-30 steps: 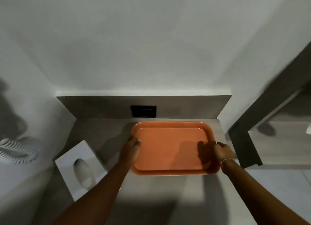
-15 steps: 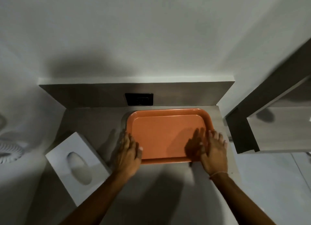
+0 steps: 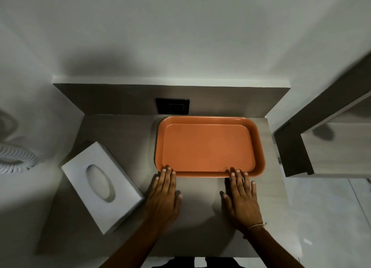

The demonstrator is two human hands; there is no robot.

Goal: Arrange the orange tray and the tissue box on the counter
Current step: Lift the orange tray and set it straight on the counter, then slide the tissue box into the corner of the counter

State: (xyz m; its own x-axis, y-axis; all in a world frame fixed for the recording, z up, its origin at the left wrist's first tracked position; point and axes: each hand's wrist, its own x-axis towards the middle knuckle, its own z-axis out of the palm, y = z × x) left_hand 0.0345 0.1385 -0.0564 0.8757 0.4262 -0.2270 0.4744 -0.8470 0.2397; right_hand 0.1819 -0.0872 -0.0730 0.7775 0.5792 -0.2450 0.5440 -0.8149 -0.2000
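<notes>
The orange tray [image 3: 208,146] lies flat and empty at the back right of the grey counter [image 3: 124,131], close to the backsplash. My left hand [image 3: 164,195] lies flat on the counter with its fingertips touching the tray's near rim at the left corner. My right hand [image 3: 242,197] lies flat too, fingertips on the near rim toward the right. Both hands hold nothing. The white tissue box [image 3: 101,184] sits at an angle on the counter's left side, just left of my left hand, its oval opening facing up.
A black wall socket [image 3: 172,108] sits in the backsplash behind the tray's left corner. A white coiled cord [image 3: 14,160] hangs at the far left. A wooden cabinet [image 3: 329,147] juts out at the right, beyond the counter's right edge.
My hands let go of the tray's sides, and it now rests further back. Both hands slid toward me and lie flat with fingertips on the near rim.
</notes>
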